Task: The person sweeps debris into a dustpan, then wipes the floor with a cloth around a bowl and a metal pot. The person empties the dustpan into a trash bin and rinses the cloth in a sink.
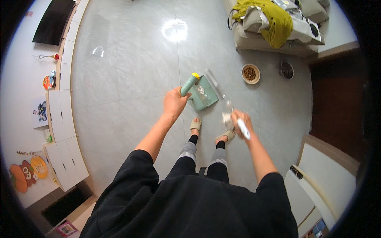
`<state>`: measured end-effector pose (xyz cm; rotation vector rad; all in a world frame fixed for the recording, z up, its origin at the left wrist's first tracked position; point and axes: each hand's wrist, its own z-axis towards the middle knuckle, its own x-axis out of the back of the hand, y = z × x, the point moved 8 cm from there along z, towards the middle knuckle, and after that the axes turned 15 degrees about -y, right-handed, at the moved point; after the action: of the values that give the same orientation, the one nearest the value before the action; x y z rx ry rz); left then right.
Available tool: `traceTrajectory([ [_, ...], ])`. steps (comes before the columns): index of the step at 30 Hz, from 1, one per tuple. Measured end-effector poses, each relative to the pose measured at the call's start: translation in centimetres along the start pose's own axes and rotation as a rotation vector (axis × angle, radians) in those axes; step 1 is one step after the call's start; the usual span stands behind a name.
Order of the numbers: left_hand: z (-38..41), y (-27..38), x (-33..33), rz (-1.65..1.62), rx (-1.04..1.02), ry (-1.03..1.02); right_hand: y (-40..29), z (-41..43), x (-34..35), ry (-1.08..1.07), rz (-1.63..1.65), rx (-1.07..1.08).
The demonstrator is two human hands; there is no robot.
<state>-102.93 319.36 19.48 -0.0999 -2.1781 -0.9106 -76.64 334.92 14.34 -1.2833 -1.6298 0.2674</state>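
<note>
My left hand (175, 103) grips the upright tubular handle (187, 86) of a green dustpan, its yellow end pointing up. The dustpan's pan (205, 102) is low over the floor ahead of my feet, with some pale, shiny debris (201, 91) in it. My right hand (241, 122) is closed around a white handle (244, 129) of a floor-sweeping tool. That tool's long translucent head (213, 81) lies just right of the pan; motion blur hides whether it is a broom or a squeegee. A blurred whitish clump (226, 117) shows beside my right hand; I cannot tell what it is.
My feet in beige slippers (196, 123) stand behind the dustpan. Further right are a bowl of brown kibble (250, 73) and a metal bowl (286, 70), near a sofa (268, 49) bearing a yellow-green garment (275, 23). White cabinets (61, 116) line the left wall.
</note>
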Motion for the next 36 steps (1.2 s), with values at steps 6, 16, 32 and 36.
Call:
traceTrajectory([
  [6, 0.4, -0.3, -0.5, 0.038, -0.066, 0.040, -0.4, -7.5, -4.5, 0.017, 0.223, 0.060],
  [16, -1.6, -2.7, 0.6, -0.084, -0.027, 0.051, -6.1, -9.1, -1.9, -0.090, 0.217, 0.041],
  [32, -5.7, -13.9, 8.1, -0.175, 0.089, 0.186, -9.9, -10.3, -0.7, 0.188, 0.592, 0.002],
  [36, -5.7, -16.5, 12.0, -0.251, 0.114, 0.241, -11.5, -8.6, 1.4, 0.318, 0.475, 0.062],
])
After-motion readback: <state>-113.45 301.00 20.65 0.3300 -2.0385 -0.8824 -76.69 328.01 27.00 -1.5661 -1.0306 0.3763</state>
